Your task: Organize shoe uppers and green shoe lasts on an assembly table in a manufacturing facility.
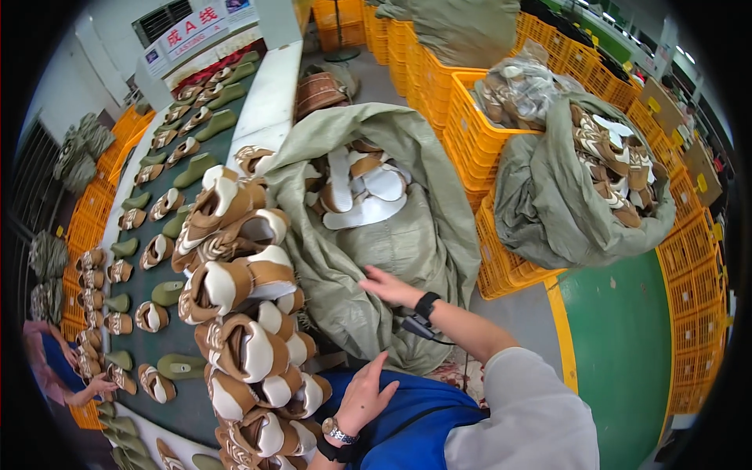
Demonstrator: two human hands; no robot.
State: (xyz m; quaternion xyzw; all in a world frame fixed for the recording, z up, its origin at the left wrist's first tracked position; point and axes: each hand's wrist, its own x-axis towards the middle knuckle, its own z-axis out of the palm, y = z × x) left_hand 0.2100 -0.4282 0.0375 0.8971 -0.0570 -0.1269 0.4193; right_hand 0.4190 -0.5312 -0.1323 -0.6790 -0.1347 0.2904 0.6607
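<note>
Brown-and-white shoes [247, 345], heaped and bagged

Far left: a co-worker's hand [102, 385], at a shoe on the far side of the dark green belt [186, 411]. The belt bore shoes and green lasts [182, 366] in spaced rows, apparently so that each could be taken singly.

Near belt edge: a deep heap of the same shoes, packed one against another, probably to save room. It stood between the person and the belt and hindered a straight reach across.

Left hand [366, 398]: just right of the heap, fingers spread, holding nothing.

Right hand [389, 287]: well apart from the left, fingers extended, empty, above the front of the grey-green sack [392, 251]; whether it touched the cloth could not be told.

Sack: gaping, its far end holding more shoes, white soles showing. A small dark device [419, 327] with a cable showed below the right wrist.

Right: stacked orange crates [482, 149], which closed off that side; a second sack [540, 200], filled with shoes, sat upon crates, seemingly for easier reach.
</note>
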